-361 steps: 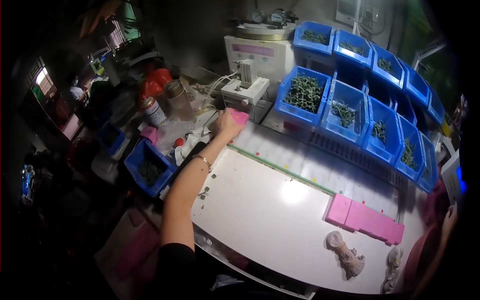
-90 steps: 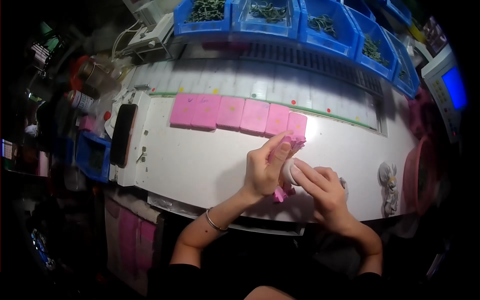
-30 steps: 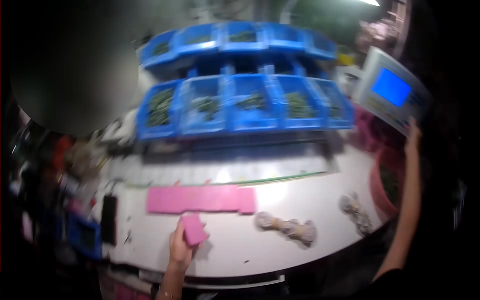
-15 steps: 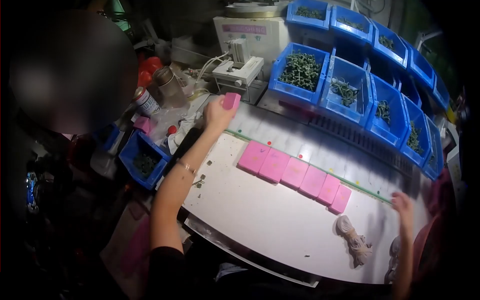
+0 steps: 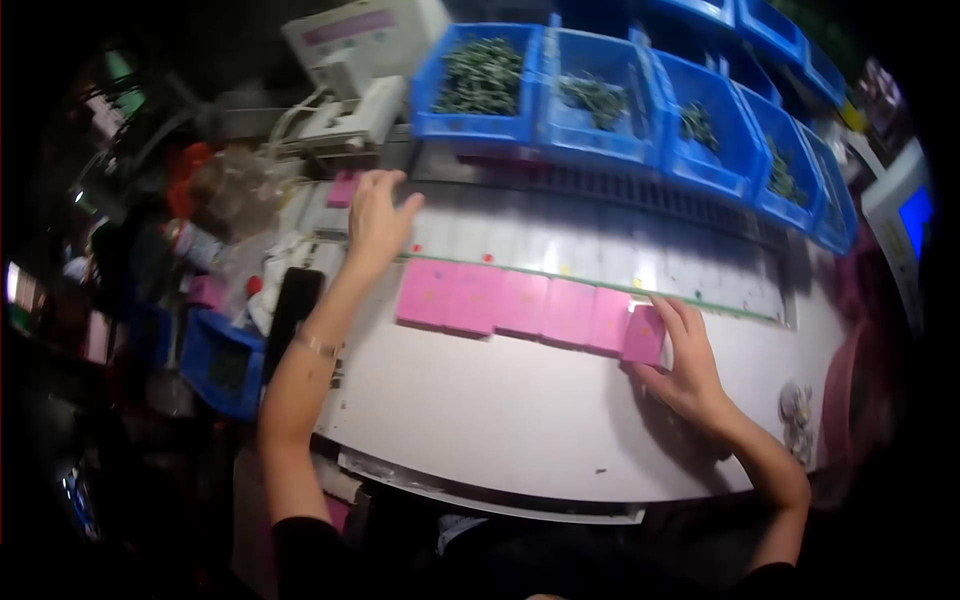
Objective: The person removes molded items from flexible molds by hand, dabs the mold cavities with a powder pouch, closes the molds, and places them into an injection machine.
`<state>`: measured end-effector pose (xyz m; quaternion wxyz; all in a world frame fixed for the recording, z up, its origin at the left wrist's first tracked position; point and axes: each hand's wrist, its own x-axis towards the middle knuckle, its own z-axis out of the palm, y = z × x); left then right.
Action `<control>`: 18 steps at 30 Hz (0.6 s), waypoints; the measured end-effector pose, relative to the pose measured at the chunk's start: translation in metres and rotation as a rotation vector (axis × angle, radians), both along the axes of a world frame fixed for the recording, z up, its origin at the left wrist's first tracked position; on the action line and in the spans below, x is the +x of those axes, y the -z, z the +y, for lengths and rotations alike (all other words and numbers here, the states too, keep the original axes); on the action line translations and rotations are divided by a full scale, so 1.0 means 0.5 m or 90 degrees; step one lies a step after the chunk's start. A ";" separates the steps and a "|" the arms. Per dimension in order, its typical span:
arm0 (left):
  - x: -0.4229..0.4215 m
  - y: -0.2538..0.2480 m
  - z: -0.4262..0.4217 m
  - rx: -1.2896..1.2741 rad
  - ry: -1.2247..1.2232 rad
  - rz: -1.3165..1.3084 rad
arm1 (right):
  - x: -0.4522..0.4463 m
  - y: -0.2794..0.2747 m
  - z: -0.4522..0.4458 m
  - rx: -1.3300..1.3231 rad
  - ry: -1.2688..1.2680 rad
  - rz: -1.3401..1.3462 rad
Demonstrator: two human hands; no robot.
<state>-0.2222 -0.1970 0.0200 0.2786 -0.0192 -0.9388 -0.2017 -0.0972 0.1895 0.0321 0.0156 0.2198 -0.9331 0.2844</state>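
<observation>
Several pink blocks (image 5: 520, 303) lie side by side in a row on the white tabletop (image 5: 480, 400), along a green strip. My right hand (image 5: 695, 370) is at the row's right end, thumb and fingers closed about the sides of the small end block (image 5: 643, 335). At the upper left, my left hand (image 5: 378, 222) is raised over the table with its fingers apart, holding nothing. Just beyond its fingers sits another pink block (image 5: 343, 188), beside the white device (image 5: 350, 120).
Blue bins (image 5: 475, 125) with small green pieces stand in tiers at the back. Another blue bin (image 5: 225, 375) is at the left, near a dark flat object (image 5: 295, 310). A grey bundle (image 5: 795, 420) lies at the right edge. A blue-lit screen (image 5: 915, 215) stands far right.
My left hand has let go of the pink block, which now rests by the device. My right hand has moved left onto the end block. The view has shifted right.
</observation>
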 end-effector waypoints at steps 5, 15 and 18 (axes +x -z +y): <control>0.223 -0.110 0.287 0.451 0.406 -0.646 | 0.043 -0.067 -0.053 -0.085 -0.080 0.052; 0.355 -0.044 0.421 1.178 0.311 -0.688 | 0.130 -0.042 -0.082 -0.107 0.007 0.325; 0.351 -0.041 0.425 1.230 0.225 -0.620 | 0.164 -0.048 -0.071 -0.119 -0.062 0.384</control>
